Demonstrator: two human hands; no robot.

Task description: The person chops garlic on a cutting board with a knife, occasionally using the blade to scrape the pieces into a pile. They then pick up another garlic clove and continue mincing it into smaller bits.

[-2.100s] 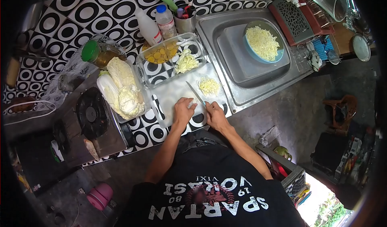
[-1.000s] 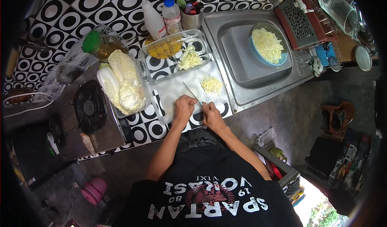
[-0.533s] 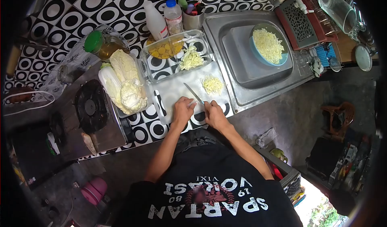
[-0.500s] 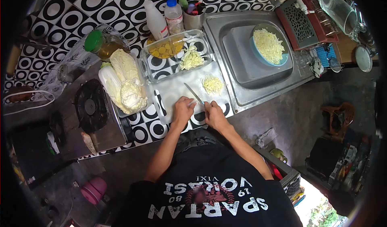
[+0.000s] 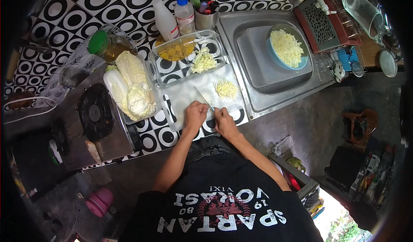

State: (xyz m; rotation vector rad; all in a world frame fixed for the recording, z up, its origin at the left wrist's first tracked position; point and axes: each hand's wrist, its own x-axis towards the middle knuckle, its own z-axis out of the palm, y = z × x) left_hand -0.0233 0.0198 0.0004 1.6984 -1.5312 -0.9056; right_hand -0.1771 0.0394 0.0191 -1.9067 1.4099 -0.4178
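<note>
My right hand (image 5: 225,122) is closed around the handle of a kitchen knife (image 5: 201,94), whose blade points up and left over the translucent cutting board (image 5: 183,96). Close beside it, my left hand (image 5: 196,114) has its fingers bent and pinched at the board's near edge. A small pale piece, apparently cabbage, shows at those fingertips, mostly hidden. Finely chopped cabbage (image 5: 226,89) lies heaped on the board's right part. Behind the board, cabbage pieces (image 5: 203,61) sit in a clear rectangular container (image 5: 157,72).
Left of the board, napa cabbage (image 5: 137,96) fills a tray beside the stove burner (image 5: 95,107). On the right, a blue bowl (image 5: 275,57) of chopped cabbage stands in the metal sink (image 5: 251,76). A blue-capped bottle (image 5: 185,17) and a white bottle (image 5: 165,20) stand at the back.
My right hand and the knife have shifted slightly left and up, nearer my left hand. The left fingers have drawn in a little. The chopped heap looks the same.
</note>
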